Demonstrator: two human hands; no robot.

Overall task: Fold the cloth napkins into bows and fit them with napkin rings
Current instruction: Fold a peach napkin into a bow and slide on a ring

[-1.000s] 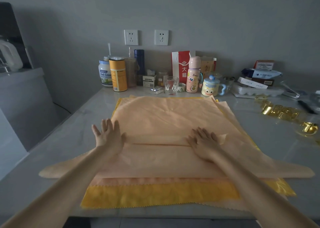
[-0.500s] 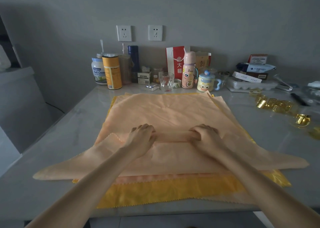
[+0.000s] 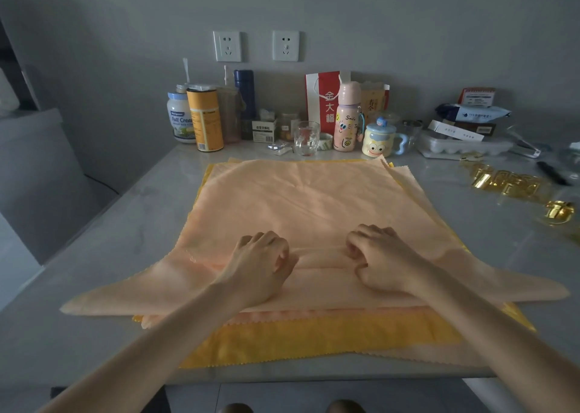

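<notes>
- Working at a grey worktop [image 3: 125, 255] set against a grey wall with two sockets.
- Pleating the top peach napkin [image 3: 314, 199], spread at centre over a stack and showing a yellow napkin [image 3: 314, 340] at 6 o'clock.
- Curling the left hand [image 3: 260, 265] and right hand [image 3: 383, 255] round a narrow fold [image 3: 320, 257], pinching the cloth.
- Probably starting the accordion pleats, and needing next an even fold carried toward 12 o'clock.
- Leaving the gold napkin rings [image 3: 508, 183] at 2 o'clock, well apart.
- Risking a snag at 12 o'clock on the glass [image 3: 306, 137] and cartoon mug [image 3: 376, 141] near the cloth's far edge.
</notes>
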